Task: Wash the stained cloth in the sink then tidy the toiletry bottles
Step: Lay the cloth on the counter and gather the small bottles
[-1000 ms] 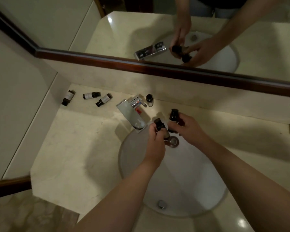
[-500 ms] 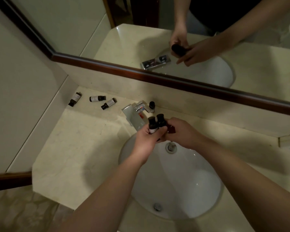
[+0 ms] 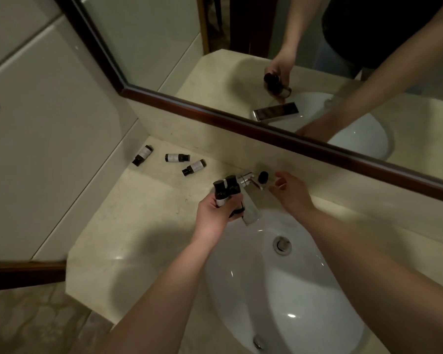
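Left hand [image 3: 215, 213]: gripping two dark toiletry bottles [image 3: 224, 190], upright.
Right hand [image 3: 290, 189]: fingers spread, empty, near a capped bottle [image 3: 263, 176], possibly upright.
Countertop [image 3: 138, 226] back-left corner: three bottles [image 3: 175, 160] lying down.

Left hand [image 3: 216, 215] around two dark bottles [image 3: 225, 189] beside faucet [image 3: 248, 200]; right hand [image 3: 292, 191] spread near upright bottle [image 3: 263, 176].

Two dark bottles [image 3: 224, 190] held upright — three [image 3: 174, 157] lying flat.

We can't read bottle labels [image 3: 172, 157], too small; left hand [image 3: 216, 215] hides lower halves of its two bottles [image 3: 225, 188].
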Motion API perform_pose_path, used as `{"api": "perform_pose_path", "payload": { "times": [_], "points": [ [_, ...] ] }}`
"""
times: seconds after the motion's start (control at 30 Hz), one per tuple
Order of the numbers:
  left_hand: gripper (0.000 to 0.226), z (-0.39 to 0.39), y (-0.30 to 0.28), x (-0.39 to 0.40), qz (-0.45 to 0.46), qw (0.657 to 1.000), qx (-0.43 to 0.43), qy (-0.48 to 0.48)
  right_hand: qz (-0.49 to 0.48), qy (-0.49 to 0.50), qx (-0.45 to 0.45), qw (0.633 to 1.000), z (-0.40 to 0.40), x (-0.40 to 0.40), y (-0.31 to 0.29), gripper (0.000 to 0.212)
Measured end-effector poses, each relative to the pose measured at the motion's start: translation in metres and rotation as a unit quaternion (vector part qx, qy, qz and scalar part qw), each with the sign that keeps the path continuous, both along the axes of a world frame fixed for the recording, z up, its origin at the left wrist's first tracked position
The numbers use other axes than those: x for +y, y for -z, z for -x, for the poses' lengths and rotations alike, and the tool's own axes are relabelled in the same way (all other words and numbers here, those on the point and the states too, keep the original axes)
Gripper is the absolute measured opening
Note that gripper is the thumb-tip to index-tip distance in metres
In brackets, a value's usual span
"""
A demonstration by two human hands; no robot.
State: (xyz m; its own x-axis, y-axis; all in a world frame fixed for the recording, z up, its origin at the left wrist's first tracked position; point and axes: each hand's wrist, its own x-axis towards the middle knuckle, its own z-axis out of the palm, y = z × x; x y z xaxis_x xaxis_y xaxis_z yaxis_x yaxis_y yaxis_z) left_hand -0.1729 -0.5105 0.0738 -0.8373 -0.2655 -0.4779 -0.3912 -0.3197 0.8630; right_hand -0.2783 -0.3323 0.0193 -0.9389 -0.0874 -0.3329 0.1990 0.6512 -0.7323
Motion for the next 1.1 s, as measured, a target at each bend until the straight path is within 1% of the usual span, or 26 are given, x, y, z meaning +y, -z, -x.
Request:
{"api": "perform_pose_path", "payload": {
  "times": [0.1,0.23,0.33,0.43,0.53,0.6,0.73,0.93,1.0,1.1],
  "points": [
    [0.031,0.007,0.005,-0.005,0.015,1.0,0.0,0.015,-0.035,-0.032,0.025,0.999,0.009,-0.008,0.01,0.054],
    [0.029,0.011,0.013,-0.008,0.009,1.0,-0.012,0.015,-0.074,-0.092,0.049,0.992,0.011,-0.014,0.014,0.058],
    [0.026,0.012,0.017,-0.011,0.001,1.0,-0.016,0.009,-0.089,-0.086,0.037,0.992,0.016,-0.016,0.019,0.057],
    [0.024,0.013,0.02,-0.013,-0.001,1.0,-0.019,0.01,-0.093,-0.049,0.013,0.994,0.024,-0.018,0.024,0.05],
    [0.022,0.014,0.024,-0.015,-0.009,1.0,-0.022,0.011,-0.058,0.009,-0.041,0.997,0.027,-0.023,0.027,0.046],
    [0.019,0.014,0.026,-0.016,-0.011,1.0,-0.021,0.009,-0.024,0.035,-0.06,0.997,0.029,-0.025,0.031,0.047],
    [0.019,0.014,0.026,-0.018,-0.009,1.0,-0.018,0.009,0.021,0.054,-0.054,0.997,0.032,-0.026,0.037,0.044],
    [0.012,0.013,0.021,-0.015,-0.01,1.0,-0.016,0.017,0.071,0.094,-0.073,0.99,0.023,-0.012,0.028,0.047],
    [0.013,0.013,0.017,-0.011,-0.013,1.0,-0.017,0.022,0.078,0.1,-0.055,0.99,0.013,-0.003,0.018,0.039],
    [0.021,0.011,0.009,-0.001,-0.007,0.999,-0.022,0.026,0.104,0.119,-0.027,0.987,-0.009,0.014,-0.006,0.024]
  ]
}}
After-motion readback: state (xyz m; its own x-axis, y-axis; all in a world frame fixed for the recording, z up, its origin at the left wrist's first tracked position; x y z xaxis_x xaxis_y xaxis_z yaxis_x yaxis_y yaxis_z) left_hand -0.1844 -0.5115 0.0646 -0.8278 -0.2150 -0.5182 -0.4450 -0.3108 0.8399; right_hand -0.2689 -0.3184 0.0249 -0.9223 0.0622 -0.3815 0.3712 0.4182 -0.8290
